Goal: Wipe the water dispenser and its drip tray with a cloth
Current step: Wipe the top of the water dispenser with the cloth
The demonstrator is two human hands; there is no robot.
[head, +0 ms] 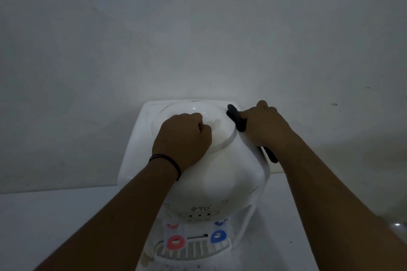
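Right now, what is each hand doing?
Left hand: curled into a fist on the dispenser top, holding nothing visible.
Right hand: gripping the dark cloth.

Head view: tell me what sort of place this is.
Probably a dim home or office pantry corner: a white plastic tabletop water dispenser with red and blue taps stands on a white counter against a bare wall.

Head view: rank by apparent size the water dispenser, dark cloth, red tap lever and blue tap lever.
1. Water dispenser, by far the largest.
2. Dark cloth, partly hidden under the right hand.
3. Red tap lever and blue tap lever: alike, unranked.
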